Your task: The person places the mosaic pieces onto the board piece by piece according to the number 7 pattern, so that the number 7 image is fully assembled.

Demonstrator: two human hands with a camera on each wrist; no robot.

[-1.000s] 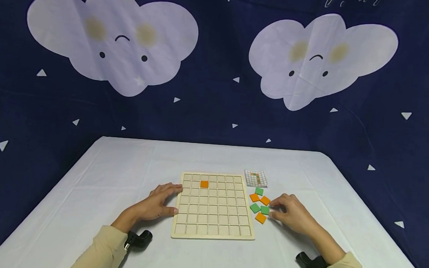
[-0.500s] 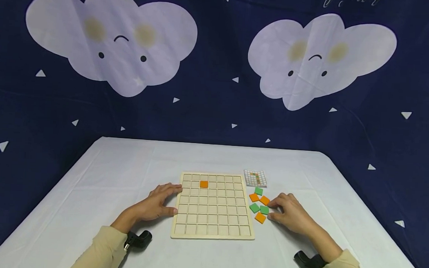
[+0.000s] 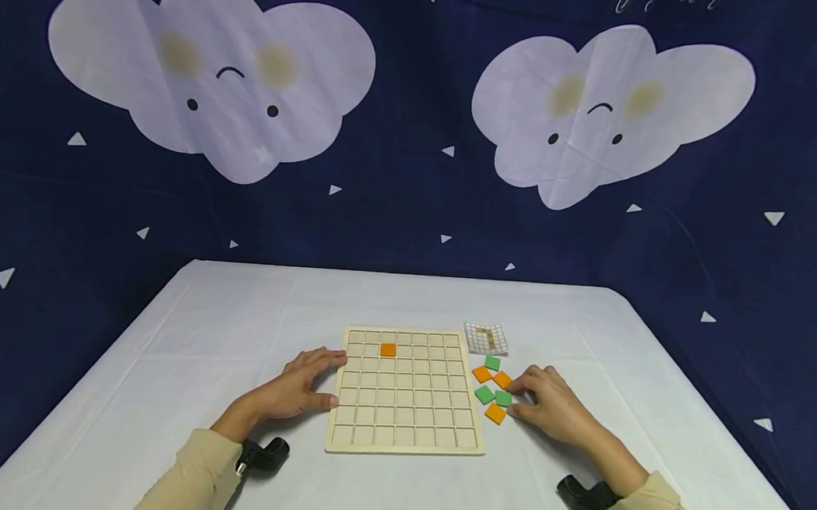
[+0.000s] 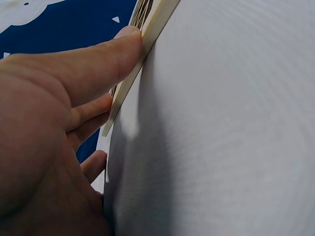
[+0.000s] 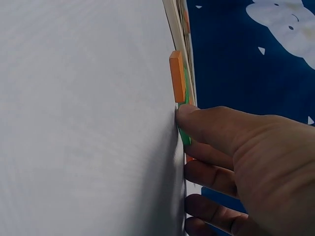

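Note:
A pale wooden grid board point(image 3: 407, 399) lies flat on the table, with an orange square tile point(image 3: 388, 350) in its second row. My left hand point(image 3: 298, 389) rests against the board's left edge, fingertips and thumb touching it with the fingers spread; the left wrist view shows the thumb point(image 4: 98, 61) on the rim. Right of the board lie several loose green and orange tiles. My right hand point(image 3: 554, 404) is beside them, its index fingertip at an orange tile point(image 3: 502, 380) and its thumb by a green tile point(image 3: 503, 399). Both tiles lie flat; the right wrist view partly hides them.
A small printed grid card point(image 3: 485, 338) with a coloured pattern lies at the board's upper right. Near the right hand are another orange tile point(image 3: 495, 414) and a green tile point(image 3: 485, 395). A white cloth covers the table point(image 3: 394, 496); a dark blue curtain point(image 3: 411, 208) hangs behind.
My right hand has shifted slightly left and away from me, and the two orange tiles ahead of its index finger have slid a little left. The left hand and board stay put.

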